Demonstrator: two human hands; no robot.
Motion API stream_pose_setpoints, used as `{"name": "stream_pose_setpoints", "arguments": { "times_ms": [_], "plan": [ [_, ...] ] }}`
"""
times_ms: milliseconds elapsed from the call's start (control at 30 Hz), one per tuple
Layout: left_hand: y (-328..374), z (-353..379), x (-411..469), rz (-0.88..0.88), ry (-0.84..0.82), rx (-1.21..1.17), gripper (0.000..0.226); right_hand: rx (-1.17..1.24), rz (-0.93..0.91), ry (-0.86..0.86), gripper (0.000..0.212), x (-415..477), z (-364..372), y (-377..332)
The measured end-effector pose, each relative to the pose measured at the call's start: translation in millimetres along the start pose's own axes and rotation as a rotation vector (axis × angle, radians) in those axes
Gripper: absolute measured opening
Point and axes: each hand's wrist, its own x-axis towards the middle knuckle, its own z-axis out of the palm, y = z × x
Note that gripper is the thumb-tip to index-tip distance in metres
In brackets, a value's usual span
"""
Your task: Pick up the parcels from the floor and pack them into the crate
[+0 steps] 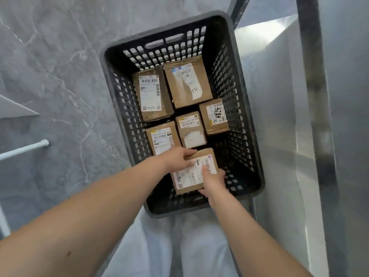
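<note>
Held parcel [187, 176] is low-centre in crate [249, 120], long axis roughly up-frame. Left hand [177, 158] grips its upper-left edge and right hand [212, 180] its lower-right corner, fingers curled on. Bare crate floor lies just right of it (probable slot), right hand nearer

The floor [60, 56] was grey stone-look tile run through with thin white veins, under soft, even light. At the left a white rod [24, 149] slanted down to meet it, and a pale triangular panel [16, 108] showed just above the rod. Along the right stood a brushed metal surface [279, 116] with a dull sheen, and beside it a dark upright strip [316, 96].
</note>
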Motion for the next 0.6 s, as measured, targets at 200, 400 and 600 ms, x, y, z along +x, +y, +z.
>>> {"name": "stream_pose_setpoints", "arguments": {
  "times_ms": [200, 400, 600],
  "plan": [
    [-11.6, 15.8, 27.1, -0.067, 0.023, -0.018, 0.060, -0.085, 0.107, 0.003, 0.050, 35.5, 3.7, -11.4],
    [-21.4, 11.5, 43.5, -0.093, -0.007, -0.127, 0.056, -0.136, 0.176, -0.046, 0.057, 52.3, 2.3, -29.3],
    [-50.0, 11.4, 42.6, -0.485, 0.400, -0.747, 0.035, -0.104, 0.137, -0.173, 0.062, 50.1, -12.3, -25.2]
  ]
}}
